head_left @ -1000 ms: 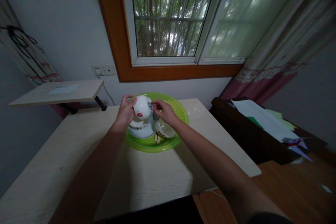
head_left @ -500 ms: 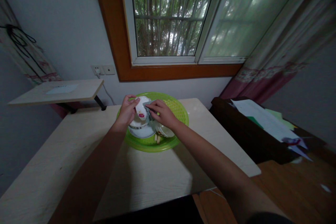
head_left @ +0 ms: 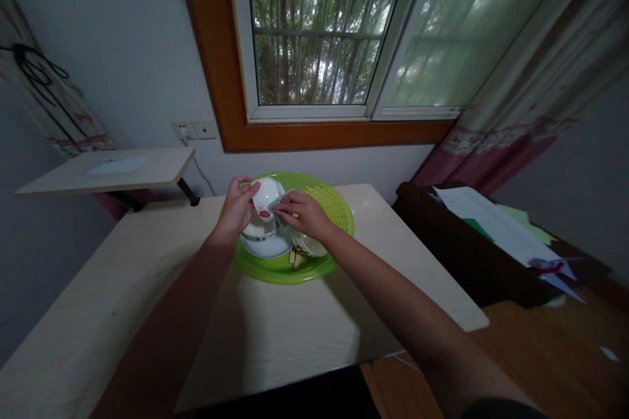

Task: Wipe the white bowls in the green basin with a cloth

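Note:
My left hand [head_left: 238, 206] grips a white bowl [head_left: 266, 194] with a pink flower by its left rim, tilted above a round green basket [head_left: 275, 273]. My right hand [head_left: 301, 213] is closed on a grey cloth [head_left: 278, 213], which touches the bowl's right side. Below them in the basket, another white bowl [head_left: 259, 229] with a patterned rim rests on a white plate [head_left: 266, 247]. Partly under my right hand sit more white dishes [head_left: 313, 247], with short pale wooden pieces [head_left: 294, 258] beside them.
The basket stands on a pale wooden table [head_left: 295, 321] against the wall below a window. A small raised shelf [head_left: 162, 167] with a paper on it is at the back left. Right of the table, a dark brown piece of furniture [head_left: 442, 242] carries papers [head_left: 491, 222].
The bowl has turned slightly in my left hand, showing more of its white surface. My right hand has moved the cloth slightly down along the bowl's side.

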Available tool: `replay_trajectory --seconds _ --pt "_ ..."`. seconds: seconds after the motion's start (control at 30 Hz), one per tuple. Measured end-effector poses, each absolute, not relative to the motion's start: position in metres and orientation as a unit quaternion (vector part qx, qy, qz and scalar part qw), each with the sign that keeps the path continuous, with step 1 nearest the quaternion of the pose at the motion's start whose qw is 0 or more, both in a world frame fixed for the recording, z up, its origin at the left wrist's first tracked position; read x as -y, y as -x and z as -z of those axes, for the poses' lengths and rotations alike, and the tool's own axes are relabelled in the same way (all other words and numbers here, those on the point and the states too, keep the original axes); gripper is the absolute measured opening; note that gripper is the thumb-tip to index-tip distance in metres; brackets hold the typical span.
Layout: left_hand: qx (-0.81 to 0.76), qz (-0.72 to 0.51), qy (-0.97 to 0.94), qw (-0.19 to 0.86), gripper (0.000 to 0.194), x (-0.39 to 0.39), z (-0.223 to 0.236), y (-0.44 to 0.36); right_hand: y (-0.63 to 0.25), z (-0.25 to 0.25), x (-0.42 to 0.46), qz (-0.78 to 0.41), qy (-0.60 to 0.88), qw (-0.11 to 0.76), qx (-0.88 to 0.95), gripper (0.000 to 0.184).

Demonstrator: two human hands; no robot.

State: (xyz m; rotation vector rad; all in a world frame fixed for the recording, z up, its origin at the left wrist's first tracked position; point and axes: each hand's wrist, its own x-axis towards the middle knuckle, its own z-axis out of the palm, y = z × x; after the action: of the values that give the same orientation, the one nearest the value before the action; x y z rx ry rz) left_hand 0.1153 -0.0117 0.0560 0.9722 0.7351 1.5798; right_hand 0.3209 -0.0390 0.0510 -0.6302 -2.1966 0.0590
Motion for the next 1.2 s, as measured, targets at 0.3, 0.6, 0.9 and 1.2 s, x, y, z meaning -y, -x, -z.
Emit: replay_trajectory --seconds 0.3,0.6,0.9,1.2 --pt "-0.307 -0.643 -0.434 0.551 0.049 0.015 -0.057 -0.117 -0.320 -0.051 0.038 0.024 0.314 0.434 0.844 0.032" --pt "-0.302 -0.654 -0.427 0.547 0.051 0.017 -0.058 -0.117 -0.322 -0.052 0.040 0.022 0.258 0.399 0.880 0.028" --pt "-0.303 -0.665 -0.415 0.542 0.049 0.015 -0.057 -0.117 -0.319 -0.046 0.045 0.051 0.248 0.294 0.922 0.026" --pt "-0.295 -0.633 -0.445 0.560 0.052 0.019 -0.058 -0.119 -0.319 -0.047 0.048 0.070 0.273 0.333 0.900 0.028"
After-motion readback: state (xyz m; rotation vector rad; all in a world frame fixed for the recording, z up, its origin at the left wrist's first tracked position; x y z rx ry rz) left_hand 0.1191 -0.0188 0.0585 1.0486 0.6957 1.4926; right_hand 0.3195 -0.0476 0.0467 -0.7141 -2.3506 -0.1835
